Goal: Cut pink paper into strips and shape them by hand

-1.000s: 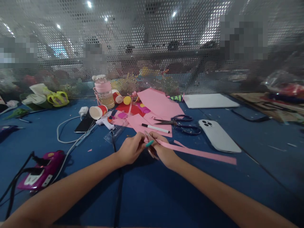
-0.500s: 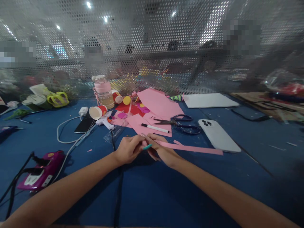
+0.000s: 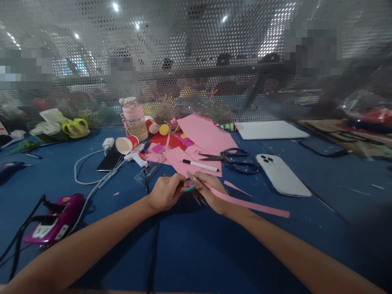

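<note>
A long pink paper strip [image 3: 257, 206] runs from between my hands out to the right, over my right wrist. My right hand [image 3: 211, 196] is closed on it, pinching it between thumb and fingers. My left hand [image 3: 167, 191] is closed at the strip's near end, where a bit of pink shows at the fingertips. A small teal piece [image 3: 190, 188] sticks out between the hands; its kind I cannot make out. Just beyond lie a white marker [image 3: 200, 165] with a black cap, pink paper sheets [image 3: 176, 157] and dark-handled scissors [image 3: 232, 159]. A thin pink scrap [image 3: 237, 188] rests beside my right hand.
To the right is a white phone [image 3: 283, 175]. At left are a glue gun [image 3: 136, 157], a paper cup [image 3: 127, 144], a dark phone [image 3: 108, 161], white cables and a purple power strip [image 3: 55, 218]. A pink-lidded bottle [image 3: 134, 120] stands before the perforated metal screen [image 3: 196, 69].
The strip's free end has swung toward me and now crosses over my right wrist. The thin scrap beside it shows separately. Both hands stay almost in place.
</note>
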The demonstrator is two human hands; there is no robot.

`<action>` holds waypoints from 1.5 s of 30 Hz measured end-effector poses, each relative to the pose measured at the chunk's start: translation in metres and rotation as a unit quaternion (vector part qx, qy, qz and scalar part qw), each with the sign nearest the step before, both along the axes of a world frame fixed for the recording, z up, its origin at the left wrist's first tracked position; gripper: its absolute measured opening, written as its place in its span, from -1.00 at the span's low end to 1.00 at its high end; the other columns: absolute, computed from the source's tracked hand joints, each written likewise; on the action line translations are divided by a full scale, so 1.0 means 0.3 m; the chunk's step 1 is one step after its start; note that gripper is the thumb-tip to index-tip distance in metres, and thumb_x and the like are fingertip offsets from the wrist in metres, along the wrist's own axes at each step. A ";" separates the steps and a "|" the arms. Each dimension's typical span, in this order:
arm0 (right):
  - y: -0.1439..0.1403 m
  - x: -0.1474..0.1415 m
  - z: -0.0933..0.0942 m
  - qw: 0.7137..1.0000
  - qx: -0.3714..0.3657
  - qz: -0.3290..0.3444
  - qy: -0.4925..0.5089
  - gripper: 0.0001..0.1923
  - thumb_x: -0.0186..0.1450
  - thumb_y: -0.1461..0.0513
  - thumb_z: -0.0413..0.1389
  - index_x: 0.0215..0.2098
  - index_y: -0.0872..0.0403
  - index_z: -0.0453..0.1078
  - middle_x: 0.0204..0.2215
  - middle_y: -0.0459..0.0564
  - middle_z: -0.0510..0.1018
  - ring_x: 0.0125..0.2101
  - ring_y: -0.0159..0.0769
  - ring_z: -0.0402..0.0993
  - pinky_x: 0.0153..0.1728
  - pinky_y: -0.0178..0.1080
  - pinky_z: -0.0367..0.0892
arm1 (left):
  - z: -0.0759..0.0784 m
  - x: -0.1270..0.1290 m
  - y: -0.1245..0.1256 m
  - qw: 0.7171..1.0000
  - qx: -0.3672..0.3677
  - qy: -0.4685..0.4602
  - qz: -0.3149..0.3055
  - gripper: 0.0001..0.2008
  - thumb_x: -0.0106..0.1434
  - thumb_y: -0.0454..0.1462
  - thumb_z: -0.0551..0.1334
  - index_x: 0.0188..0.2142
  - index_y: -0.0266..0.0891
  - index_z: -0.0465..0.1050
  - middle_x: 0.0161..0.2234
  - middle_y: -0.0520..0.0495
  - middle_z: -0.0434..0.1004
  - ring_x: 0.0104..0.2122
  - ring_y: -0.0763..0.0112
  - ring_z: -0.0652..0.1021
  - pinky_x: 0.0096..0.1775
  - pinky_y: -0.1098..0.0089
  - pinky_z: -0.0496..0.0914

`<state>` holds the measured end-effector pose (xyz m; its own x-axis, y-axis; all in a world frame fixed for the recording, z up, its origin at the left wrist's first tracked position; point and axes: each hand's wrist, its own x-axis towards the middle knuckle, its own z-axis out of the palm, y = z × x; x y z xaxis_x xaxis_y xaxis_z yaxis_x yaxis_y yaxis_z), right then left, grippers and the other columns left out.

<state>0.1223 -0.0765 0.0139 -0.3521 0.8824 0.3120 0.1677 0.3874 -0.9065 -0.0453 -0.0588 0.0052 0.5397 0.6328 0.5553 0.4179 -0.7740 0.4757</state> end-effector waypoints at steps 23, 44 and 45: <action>-0.008 -0.016 0.009 0.999 0.051 -0.010 -0.011 -0.64 0.30 0.01 -0.13 -0.49 0.07 0.24 -0.70 -0.19 0.28 -0.70 -0.49 0.21 -0.64 -0.40 0.15 | 0.002 0.035 -0.029 0.988 -0.120 -0.101 -0.012 -0.75 0.31 -0.18 -0.10 -0.45 -0.23 0.13 -0.65 0.16 0.11 -0.68 0.62 0.17 -0.60 0.56 0.11; 0.010 -0.014 -0.002 0.998 -0.056 -0.001 0.011 -0.64 0.27 0.01 -0.10 -0.53 0.07 0.21 -0.72 -0.19 0.30 -0.72 -0.46 0.23 -0.67 -0.37 0.14 | 0.015 0.056 -0.025 0.975 -0.191 -0.084 0.073 -0.70 0.27 -0.14 -0.10 -0.55 -0.20 0.04 -0.72 0.19 0.07 -0.71 0.61 0.15 -0.59 0.52 0.10; 0.012 -0.012 -0.001 0.998 -0.056 0.003 0.010 -0.64 0.27 0.00 -0.09 -0.52 0.07 0.22 -0.72 -0.19 0.30 -0.72 -0.46 0.23 -0.66 -0.37 0.15 | 0.014 0.057 -0.025 0.976 -0.189 -0.078 0.075 -0.71 0.27 -0.14 -0.11 -0.54 -0.20 0.04 -0.72 0.19 0.07 -0.71 0.60 0.16 -0.59 0.52 0.11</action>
<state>0.1186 -0.0728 0.0135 -0.3525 0.9101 0.2179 0.1476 0.2840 -0.9474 -0.0282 -0.0662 0.0095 0.3538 0.8736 0.3342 0.4126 -0.4665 0.7824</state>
